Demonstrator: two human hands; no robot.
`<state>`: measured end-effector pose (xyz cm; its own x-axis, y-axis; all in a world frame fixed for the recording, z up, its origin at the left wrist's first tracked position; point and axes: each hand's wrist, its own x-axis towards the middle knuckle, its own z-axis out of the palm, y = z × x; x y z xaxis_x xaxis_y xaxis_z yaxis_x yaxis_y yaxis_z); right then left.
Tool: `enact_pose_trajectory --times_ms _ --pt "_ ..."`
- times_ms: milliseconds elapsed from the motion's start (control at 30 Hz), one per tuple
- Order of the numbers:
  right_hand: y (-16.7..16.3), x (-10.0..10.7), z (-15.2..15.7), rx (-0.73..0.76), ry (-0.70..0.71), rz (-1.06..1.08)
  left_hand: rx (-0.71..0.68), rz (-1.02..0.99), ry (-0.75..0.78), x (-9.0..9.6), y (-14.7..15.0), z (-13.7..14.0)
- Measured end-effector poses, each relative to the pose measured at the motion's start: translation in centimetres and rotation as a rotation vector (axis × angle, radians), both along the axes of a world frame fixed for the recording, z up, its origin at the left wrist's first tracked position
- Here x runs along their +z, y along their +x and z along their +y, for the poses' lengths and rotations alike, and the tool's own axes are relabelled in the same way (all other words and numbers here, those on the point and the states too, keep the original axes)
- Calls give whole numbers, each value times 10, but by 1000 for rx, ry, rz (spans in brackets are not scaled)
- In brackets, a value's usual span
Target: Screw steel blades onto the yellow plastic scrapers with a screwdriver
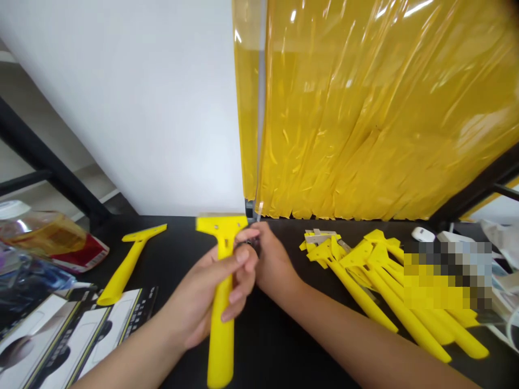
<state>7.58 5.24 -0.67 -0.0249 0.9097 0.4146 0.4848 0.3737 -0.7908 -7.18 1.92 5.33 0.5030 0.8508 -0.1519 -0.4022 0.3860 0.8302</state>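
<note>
My left hand (203,294) is closed round the handle of a yellow scraper (221,346), held upright with its wide head at the top. My right hand (278,265) is beside it, its fingers curled close to the scraper's neck and my left fingertips. A small dark thing shows between the two hands; its kind is unclear, and my right fingers are partly hidden. Another yellow scraper (127,265) lies to the left, its handle end on some boxes. On the right is a heap of several yellow scrapers (357,281), with loose yellow head pieces (320,240) at its far end.
Printed black-and-white boxes (81,335) lie at the front left of the black table (178,243). Behind them stands a bottle of amber liquid (52,232). A white panel (162,108) and yellow plastic film (365,108) rise at the back. A small white device (423,234) sits far right.
</note>
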Motion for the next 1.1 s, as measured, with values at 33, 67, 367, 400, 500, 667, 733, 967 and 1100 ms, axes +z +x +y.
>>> enact_pose_trajectory --times_ms 33,67,367,400,500,667,733,967,1100 --pt "15 6 -8 -11 -13 14 -42 43 -27 -3 2 -5" --pt "31 10 -17 -37 -28 27 -82 72 -62 -7 5 -9" --pt "129 19 -87 -11 7 -69 -61 240 -106 -38 33 -20" --pt "130 21 -91 14 52 -105 -47 255 -103 -40 33 -17" --pt "126 27 -93 113 136 -118 -32 303 -123 -49 30 -10" --pt "111 25 -87 160 42 -93 -64 457 -87 -63 28 -4" --pt "110 19 -88 168 16 -80 -80 490 -80 -65 28 -4" --pt "118 17 -91 -61 38 3 -17 543 100 -43 20 -4" --pt "115 34 -84 -177 22 31 114 608 156 -31 12 6"
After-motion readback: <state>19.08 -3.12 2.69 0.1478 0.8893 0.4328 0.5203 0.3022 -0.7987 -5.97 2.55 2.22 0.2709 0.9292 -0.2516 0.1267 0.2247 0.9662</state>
